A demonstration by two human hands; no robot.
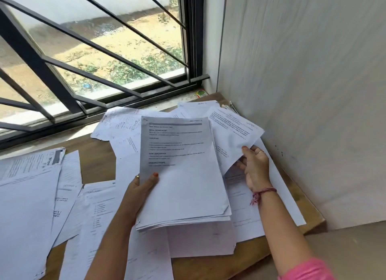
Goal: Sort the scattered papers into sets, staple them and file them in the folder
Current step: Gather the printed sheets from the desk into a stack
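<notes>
Pinching a loose sheet [234,133] by its near corner, right hand [255,167] fingers sit just right of the stack [183,175] gripped by the left hand [142,187].

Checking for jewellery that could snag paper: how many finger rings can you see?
2: one ring on the left hand holding the stack, one ring on the right hand. Others may be hidden.

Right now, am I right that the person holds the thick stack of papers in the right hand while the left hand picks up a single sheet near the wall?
Not quite: the hands are swapped. In the head view the left hand holds the thick stack of papers, while the right hand picks up a single sheet near the wall.
</notes>
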